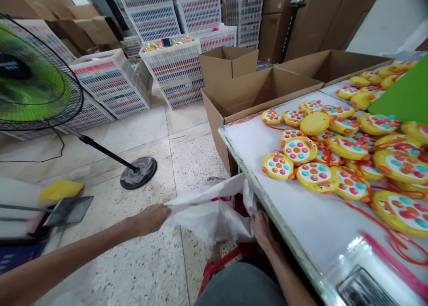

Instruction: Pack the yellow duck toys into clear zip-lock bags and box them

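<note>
My left hand [152,219] is closed on the left edge of a white plastic bag [210,212] and pulls it taut beside the table. My right hand [262,228] grips the bag's right side, close against the table's edge [267,199], with its fingers partly hidden in the plastic. Something red shows inside the bag's mouth. On the white table lie several yellow toy discs [334,157] with coloured buttons and orange cords.
Open cardboard boxes [247,90] stand behind the table. Stacked white crates [174,63] line the back. A standing fan [33,79] with its round base [138,172] is on the left floor. A red stool [220,263] is under me. A pink strip [391,259] lies near the table's front.
</note>
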Demonstrator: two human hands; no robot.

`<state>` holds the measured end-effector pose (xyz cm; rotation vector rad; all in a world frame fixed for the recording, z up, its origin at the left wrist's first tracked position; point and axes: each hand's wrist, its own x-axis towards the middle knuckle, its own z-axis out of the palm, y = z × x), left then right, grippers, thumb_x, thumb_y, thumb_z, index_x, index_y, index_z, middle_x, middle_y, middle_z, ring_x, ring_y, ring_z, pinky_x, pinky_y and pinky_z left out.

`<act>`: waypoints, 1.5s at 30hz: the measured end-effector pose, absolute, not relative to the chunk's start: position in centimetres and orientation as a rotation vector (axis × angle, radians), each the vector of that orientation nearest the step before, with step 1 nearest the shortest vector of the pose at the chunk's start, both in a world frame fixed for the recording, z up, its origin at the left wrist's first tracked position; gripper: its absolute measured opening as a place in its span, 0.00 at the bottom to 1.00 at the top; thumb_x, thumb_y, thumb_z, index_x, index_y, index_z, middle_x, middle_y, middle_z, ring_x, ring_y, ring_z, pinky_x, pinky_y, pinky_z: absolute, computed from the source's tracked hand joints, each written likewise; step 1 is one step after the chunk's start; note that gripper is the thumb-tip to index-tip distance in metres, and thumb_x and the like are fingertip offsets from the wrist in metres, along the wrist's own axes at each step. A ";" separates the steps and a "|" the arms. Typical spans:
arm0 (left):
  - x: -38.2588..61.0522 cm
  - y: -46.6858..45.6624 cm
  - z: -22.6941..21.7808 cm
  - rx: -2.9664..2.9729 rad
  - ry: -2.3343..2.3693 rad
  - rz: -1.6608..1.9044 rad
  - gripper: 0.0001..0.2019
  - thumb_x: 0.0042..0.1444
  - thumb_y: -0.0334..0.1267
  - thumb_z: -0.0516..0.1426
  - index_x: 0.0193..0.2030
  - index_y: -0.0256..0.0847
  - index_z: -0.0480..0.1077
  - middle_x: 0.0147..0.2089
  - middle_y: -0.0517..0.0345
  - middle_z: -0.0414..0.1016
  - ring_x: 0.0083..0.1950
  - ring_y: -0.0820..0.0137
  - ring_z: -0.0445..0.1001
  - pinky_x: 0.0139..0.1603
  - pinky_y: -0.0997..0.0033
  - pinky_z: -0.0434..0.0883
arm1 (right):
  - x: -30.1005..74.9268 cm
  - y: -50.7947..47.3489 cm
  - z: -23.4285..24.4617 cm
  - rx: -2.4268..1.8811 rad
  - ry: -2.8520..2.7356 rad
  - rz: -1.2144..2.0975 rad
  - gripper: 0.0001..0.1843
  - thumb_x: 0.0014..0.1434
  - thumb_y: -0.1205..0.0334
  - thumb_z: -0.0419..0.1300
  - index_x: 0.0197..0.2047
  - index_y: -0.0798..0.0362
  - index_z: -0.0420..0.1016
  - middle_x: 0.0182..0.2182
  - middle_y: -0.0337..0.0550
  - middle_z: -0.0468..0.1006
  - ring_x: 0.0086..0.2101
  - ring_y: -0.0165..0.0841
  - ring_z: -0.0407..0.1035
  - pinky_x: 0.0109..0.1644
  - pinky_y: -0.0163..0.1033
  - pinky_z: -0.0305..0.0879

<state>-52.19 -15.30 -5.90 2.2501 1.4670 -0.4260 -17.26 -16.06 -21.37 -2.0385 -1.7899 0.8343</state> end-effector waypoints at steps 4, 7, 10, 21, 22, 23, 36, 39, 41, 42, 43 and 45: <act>-43.6 -12.9 -3.9 2.322 1.459 -0.227 0.15 0.63 0.39 0.40 0.35 0.39 0.65 0.33 0.53 0.71 0.34 0.67 0.70 0.35 0.69 0.64 | -18.0 -16.7 -20.6 -2.004 -1.778 0.889 0.09 0.60 0.61 0.57 0.43 0.54 0.71 0.43 0.43 0.74 0.44 0.34 0.69 0.48 0.45 0.66; -37.7 -10.7 -5.4 2.286 1.451 -0.078 0.16 0.64 0.41 0.39 0.40 0.39 0.65 0.37 0.52 0.72 0.38 0.65 0.71 0.41 0.68 0.64 | -17.9 -17.4 -19.3 -1.985 -1.714 0.876 0.10 0.60 0.66 0.57 0.45 0.56 0.71 0.45 0.45 0.74 0.46 0.35 0.69 0.51 0.47 0.65; -34.7 -9.2 -8.9 2.219 1.449 -0.145 0.13 0.62 0.39 0.44 0.43 0.36 0.66 0.39 0.47 0.73 0.40 0.63 0.72 0.41 0.66 0.65 | -17.9 -17.8 -17.9 -1.950 -1.642 0.868 0.15 0.56 0.75 0.55 0.47 0.58 0.71 0.45 0.46 0.75 0.47 0.34 0.69 0.52 0.44 0.65; -44.1 -13.6 -9.7 2.000 1.323 -0.427 0.17 0.44 0.45 0.61 0.41 0.41 0.73 0.33 0.58 0.77 0.33 0.64 0.75 0.33 0.72 0.70 | -18.6 -17.5 -14.5 -1.847 -1.416 0.820 0.24 0.47 0.72 0.49 0.47 0.58 0.75 0.44 0.51 0.77 0.46 0.40 0.71 0.52 0.40 0.63; -44.4 -13.7 -9.4 2.012 1.368 -0.406 0.17 0.45 0.43 0.60 0.43 0.42 0.72 0.34 0.58 0.77 0.35 0.64 0.75 0.35 0.71 0.70 | -19.1 -17.5 -13.9 -1.796 -1.435 0.820 0.24 0.47 0.71 0.49 0.47 0.57 0.75 0.45 0.49 0.77 0.46 0.38 0.70 0.53 0.38 0.62; -44.6 -13.5 -9.1 2.030 1.427 -0.369 0.18 0.48 0.42 0.58 0.47 0.43 0.70 0.37 0.57 0.77 0.38 0.63 0.74 0.39 0.69 0.70 | -19.5 -17.5 -13.3 -1.746 -1.451 0.818 0.24 0.47 0.71 0.49 0.47 0.56 0.75 0.45 0.48 0.76 0.46 0.37 0.70 0.53 0.37 0.62; -44.7 2.9 -8.5 2.029 2.161 -0.123 0.14 0.60 0.40 0.53 0.50 0.36 0.66 0.49 0.50 0.69 0.46 0.65 0.71 0.46 0.59 0.71 | -20.5 -17.5 -11.0 -1.585 -1.447 0.829 0.24 0.48 0.71 0.49 0.47 0.59 0.74 0.46 0.50 0.75 0.47 0.36 0.69 0.54 0.37 0.61; -43.3 5.5 -6.6 2.135 2.135 -0.021 0.15 0.61 0.41 0.53 0.51 0.36 0.64 0.51 0.49 0.67 0.49 0.63 0.69 0.48 0.55 0.69 | -21.1 -17.7 -11.0 -1.603 -1.408 0.881 0.24 0.50 0.69 0.49 0.49 0.60 0.73 0.49 0.51 0.73 0.49 0.36 0.68 0.54 0.37 0.61; -42.0 4.8 -6.3 2.252 2.032 0.039 0.16 0.62 0.40 0.50 0.54 0.35 0.62 0.55 0.46 0.65 0.53 0.61 0.67 0.53 0.54 0.65 | -20.9 -17.7 -11.5 -1.654 -1.353 0.919 0.24 0.51 0.66 0.49 0.50 0.62 0.72 0.47 0.53 0.75 0.47 0.37 0.70 0.52 0.38 0.63; -41.5 3.6 -6.5 2.316 1.942 0.046 0.17 0.62 0.40 0.49 0.55 0.36 0.62 0.56 0.46 0.64 0.55 0.61 0.65 0.55 0.55 0.63 | -20.6 -17.7 -11.8 -1.684 -1.322 0.937 0.24 0.51 0.65 0.49 0.50 0.63 0.72 0.46 0.53 0.76 0.45 0.38 0.71 0.50 0.38 0.65; -41.0 1.9 -6.9 2.369 1.835 0.032 0.17 0.62 0.41 0.49 0.54 0.36 0.63 0.56 0.46 0.65 0.55 0.62 0.65 0.56 0.58 0.63 | -20.4 -17.7 -12.2 -1.711 -1.296 0.956 0.24 0.51 0.64 0.49 0.50 0.64 0.72 0.44 0.53 0.77 0.43 0.38 0.72 0.48 0.39 0.66; -40.6 -2.0 -8.1 2.446 1.564 -0.069 0.18 0.56 0.45 0.56 0.51 0.40 0.67 0.50 0.52 0.71 0.51 0.64 0.70 0.52 0.67 0.66 | -19.9 -17.7 -12.8 -1.756 -1.262 0.985 0.25 0.52 0.64 0.49 0.50 0.64 0.72 0.42 0.53 0.78 0.41 0.39 0.73 0.47 0.39 0.67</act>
